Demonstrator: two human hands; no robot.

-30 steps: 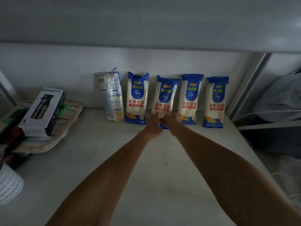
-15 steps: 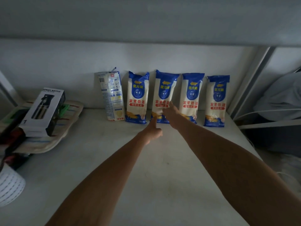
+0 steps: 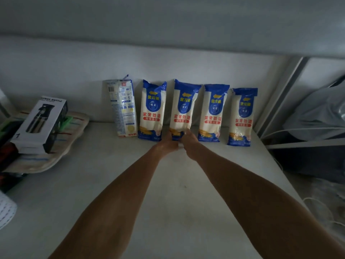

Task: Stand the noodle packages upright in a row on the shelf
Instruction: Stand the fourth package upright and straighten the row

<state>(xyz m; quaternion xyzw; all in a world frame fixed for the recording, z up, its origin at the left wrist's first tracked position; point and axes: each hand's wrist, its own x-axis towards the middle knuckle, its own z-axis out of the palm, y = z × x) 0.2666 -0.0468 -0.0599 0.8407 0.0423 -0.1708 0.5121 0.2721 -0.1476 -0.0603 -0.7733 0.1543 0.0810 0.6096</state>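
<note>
Several blue-and-white noodle packages lean upright against the back wall of the white shelf (image 3: 168,212). The leftmost package (image 3: 122,109) shows its printed back; beside it stand a second package (image 3: 152,113), the middle package (image 3: 183,111), a fourth (image 3: 213,114) and the rightmost one (image 3: 241,118). My left hand (image 3: 167,145) and my right hand (image 3: 188,144) both grip the bottom of the middle package, one at each lower corner. Its lower edge is hidden behind my fingers.
A black-and-white spray bottle box (image 3: 40,126) lies on a striped padded mat (image 3: 61,146) at the left. A white patterned object (image 3: 6,210) sits at the lower left edge. A metal frame (image 3: 283,98) and a grey plastic bag (image 3: 317,113) stand at the right.
Half a second ago my left hand was pulled back and my right fingers touched the package's front. Both hands now hold the middle package's base again.
</note>
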